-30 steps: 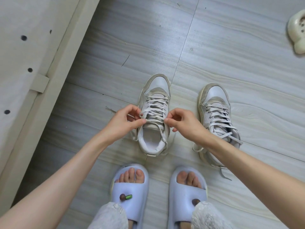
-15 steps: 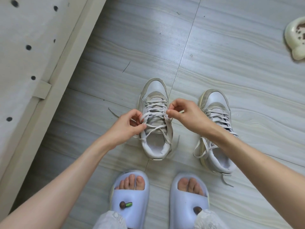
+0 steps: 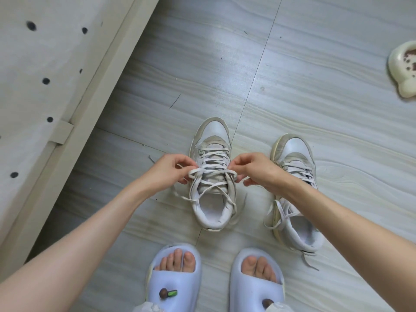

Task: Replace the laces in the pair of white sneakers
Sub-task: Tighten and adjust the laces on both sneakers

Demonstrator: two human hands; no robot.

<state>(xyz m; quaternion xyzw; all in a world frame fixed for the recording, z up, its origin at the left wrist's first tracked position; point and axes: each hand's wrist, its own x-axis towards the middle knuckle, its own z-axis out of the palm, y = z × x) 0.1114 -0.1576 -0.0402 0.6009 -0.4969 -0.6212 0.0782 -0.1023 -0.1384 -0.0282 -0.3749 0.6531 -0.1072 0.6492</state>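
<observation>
On a grey plank floor, a left hand (image 3: 167, 171) and right hand (image 3: 256, 172) each pinch a lace (image 3: 211, 173) loop over the left sneaker (image 3: 212, 176); the right sneaker (image 3: 295, 190) sits beside, partly behind the right forearm, slippers (image 3: 173, 282) nearby.

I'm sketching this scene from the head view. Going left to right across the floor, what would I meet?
Pale board with dark holes → left hand → left sneaker → right hand → right sneaker → cream dish at the right edge.
</observation>
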